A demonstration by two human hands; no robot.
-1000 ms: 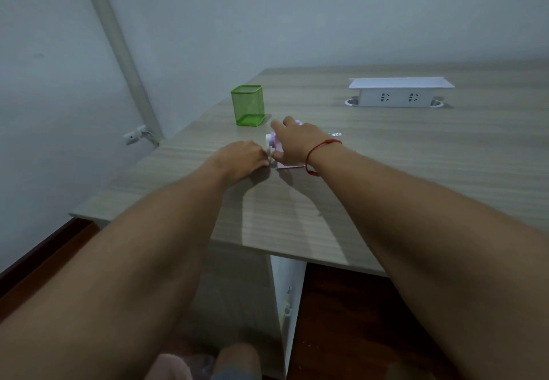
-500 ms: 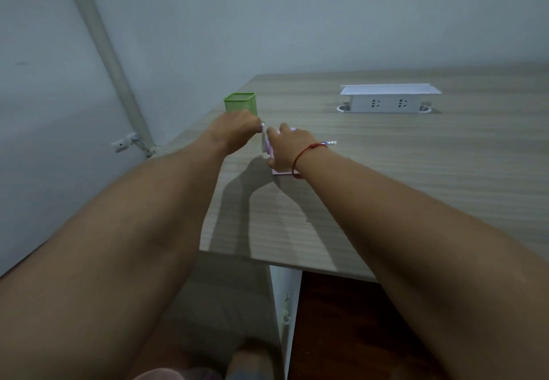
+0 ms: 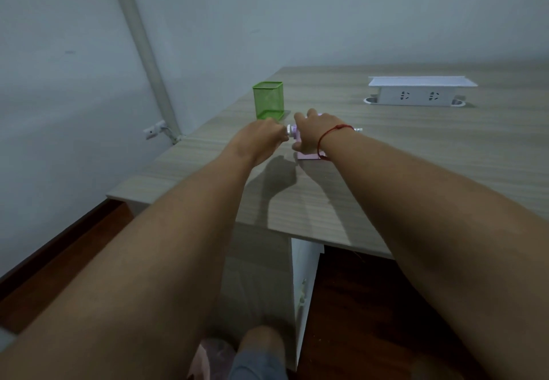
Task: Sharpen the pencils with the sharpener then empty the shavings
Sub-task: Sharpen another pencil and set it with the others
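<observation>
The sharpener [image 3: 307, 156] stands on the counter [image 3: 386, 177] near its left end, mostly hidden; the right hand [image 3: 315, 133] lies over its top with fingers curled round it, holding it down, so only a lilac base under the wrist and a sliver of body between the hands show. The left hand [image 3: 261, 137] is closed at the sharpener's left end, fingers curled on the crank [image 3: 288, 130] – a small white bit is all that shows, and the fingertips are out of sight. A thin pale pencil [image 3: 358, 130] end pokes out past the right wrist, too small to make out further; a red bracelet [image 3: 329, 136] crosses that wrist.

Half a second ago the left hand was higher, in front of the green cup [image 3: 268, 100] and covering its lower part; now it sits level with the sharpener's end and the cup shows whole. The right hand has kept its hold.

The cup stands just behind the hands; a white socket box [image 3: 416, 94] sits well to the right at the back; a grey pipe [image 3: 142, 50] runs up the wall; a white drawer unit [image 3: 306, 275] shows under the counter – both forearms fill the foreground.
</observation>
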